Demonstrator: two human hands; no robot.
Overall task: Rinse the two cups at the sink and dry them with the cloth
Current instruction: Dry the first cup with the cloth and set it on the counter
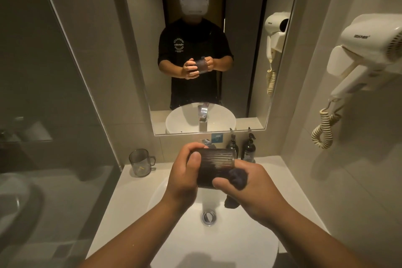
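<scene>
Your hands were both busy over the sink [256,252]: your left hand [185,180] wrapped the ribbed dark cup [215,165] around its wall, thumb laid on the near side, while your right hand [250,189] pinched the bunched dark cloth [238,178] against the cup's lower right edge. You held the cup above the basin, in front of the tap, clear of the worktop [130,183]. Judging by its translucent look, it was probably light, rigid plastic, likely slippery while wet, so your grip around the ribs seemed the safest hold. The cloth was soft and limp, one end dangling. The cup's long axis ran roughly away from you, tilted; which end was the mouth I could not tell. The second cup [141,162], clear with a handle, stood upright on the worktop at the left.
</scene>
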